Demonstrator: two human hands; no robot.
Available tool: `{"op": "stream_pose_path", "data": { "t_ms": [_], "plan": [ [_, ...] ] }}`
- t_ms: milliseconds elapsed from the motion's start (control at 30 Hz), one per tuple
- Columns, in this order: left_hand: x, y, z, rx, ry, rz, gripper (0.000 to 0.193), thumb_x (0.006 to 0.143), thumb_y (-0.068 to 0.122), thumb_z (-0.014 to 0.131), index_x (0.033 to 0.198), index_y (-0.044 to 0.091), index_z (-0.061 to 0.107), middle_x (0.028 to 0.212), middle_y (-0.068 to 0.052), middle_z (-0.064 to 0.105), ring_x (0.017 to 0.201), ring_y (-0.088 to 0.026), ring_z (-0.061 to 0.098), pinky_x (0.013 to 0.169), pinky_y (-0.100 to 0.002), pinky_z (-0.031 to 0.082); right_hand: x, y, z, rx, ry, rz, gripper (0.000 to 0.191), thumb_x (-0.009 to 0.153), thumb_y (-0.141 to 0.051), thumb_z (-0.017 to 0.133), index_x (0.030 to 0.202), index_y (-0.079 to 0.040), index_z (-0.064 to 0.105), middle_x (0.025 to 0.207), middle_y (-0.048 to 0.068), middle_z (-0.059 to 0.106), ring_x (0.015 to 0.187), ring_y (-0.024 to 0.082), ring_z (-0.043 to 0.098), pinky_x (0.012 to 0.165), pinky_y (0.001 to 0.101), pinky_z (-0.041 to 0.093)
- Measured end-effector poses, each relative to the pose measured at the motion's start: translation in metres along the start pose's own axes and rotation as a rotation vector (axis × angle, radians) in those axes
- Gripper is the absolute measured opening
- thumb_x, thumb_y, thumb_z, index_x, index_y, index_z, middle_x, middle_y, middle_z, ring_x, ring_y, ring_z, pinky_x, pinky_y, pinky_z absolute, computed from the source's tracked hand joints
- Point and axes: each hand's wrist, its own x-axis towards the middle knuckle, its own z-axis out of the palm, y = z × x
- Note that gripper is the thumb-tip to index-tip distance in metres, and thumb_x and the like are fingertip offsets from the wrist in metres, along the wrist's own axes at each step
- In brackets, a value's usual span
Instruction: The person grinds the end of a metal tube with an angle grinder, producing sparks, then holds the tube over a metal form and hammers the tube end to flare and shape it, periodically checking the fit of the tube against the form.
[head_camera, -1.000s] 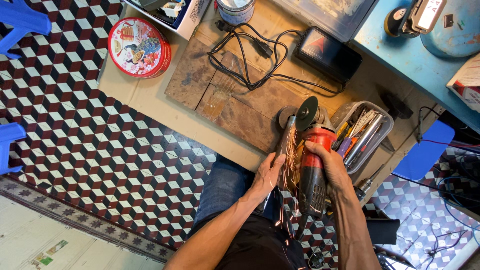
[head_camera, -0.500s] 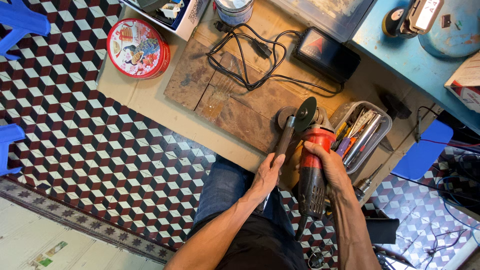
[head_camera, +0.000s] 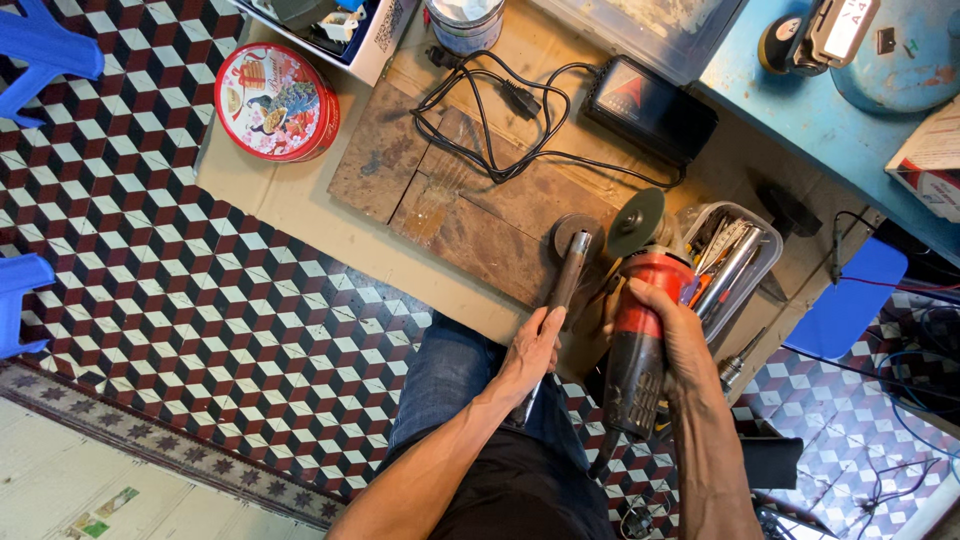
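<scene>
A patterned tile floor (head_camera: 170, 300) of red, black and white cubes fills the left of the view, and on it lies a sheet of cardboard (head_camera: 300, 205) carrying a worn wooden board (head_camera: 450, 200). To the upper right stands a blue table (head_camera: 830, 120). On the cardboard's far left corner sits a round red tin (head_camera: 277, 102), and at the board's far edge a black power adapter (head_camera: 650, 108) lies with its black cable (head_camera: 500, 110) looped over the wood. Right of the board is a clear plastic tray (head_camera: 745, 265) filled with metal tools.

The person's knee in blue jeans (head_camera: 450, 375) points toward the board. The right hand (head_camera: 680, 345) is wrapped firmly around the red body of an angle grinder (head_camera: 640, 340), whose grey disc (head_camera: 637, 222) stands above the hand, at the board's right edge. The left hand (head_camera: 530, 350) is closed around the lower part of a dark metal tube (head_camera: 562, 290); the tube runs up from the hand at a slight tilt, its open upper end lying just left of the disc and not visibly touching it.
</scene>
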Motion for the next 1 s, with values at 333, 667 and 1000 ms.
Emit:
{"op": "stream_pose_path", "data": {
  "t_ms": [333, 667, 1000],
  "plan": [
    [-0.011, 0.01, -0.004, 0.128, 0.049, 0.045, 0.055, 0.102, 0.057, 0.049, 0.108, 0.004, 0.062, 0.07, -0.001, 0.051, 0.055, -0.01, 0.05, 0.049, -0.028, 0.044, -0.027, 0.03, -0.072, 0.36, 0.028, -0.087, 0.054, 0.089, -0.038, 0.074, 0.118, 0.004, 0.055, 0.089, 0.017, 0.069, 0.069, 0.024, 0.072, 0.061, 0.0349, 0.062],
    [0.05, 0.11, -0.084, 0.907, 0.418, 0.785, 0.045, 0.097, 0.04, 0.068, 0.13, 0.01, 0.062, 0.11, -0.022, 0.072, 0.1, -0.041, 0.067, 0.084, -0.048, 0.053, -0.047, 0.066, -0.103, 0.658, 0.145, -0.241, 0.045, 0.087, -0.037, 0.072, 0.117, -0.009, 0.055, 0.091, 0.012, 0.068, 0.074, 0.023, 0.072, 0.063, 0.0365, 0.061],
    [-0.101, 0.141, 0.07, 0.803, -1.029, 0.121, 0.093, 0.084, 0.03, 0.075, 0.163, 0.006, 0.032, 0.13, -0.016, 0.06, 0.097, -0.028, 0.072, 0.088, -0.036, 0.056, -0.091, 0.055, -0.086, 0.75, 0.652, -0.39, 0.044, 0.088, -0.035, 0.073, 0.112, 0.0, 0.06, 0.09, 0.014, 0.07, 0.074, 0.024, 0.072, 0.068, 0.0364, 0.061]
  ]
}}
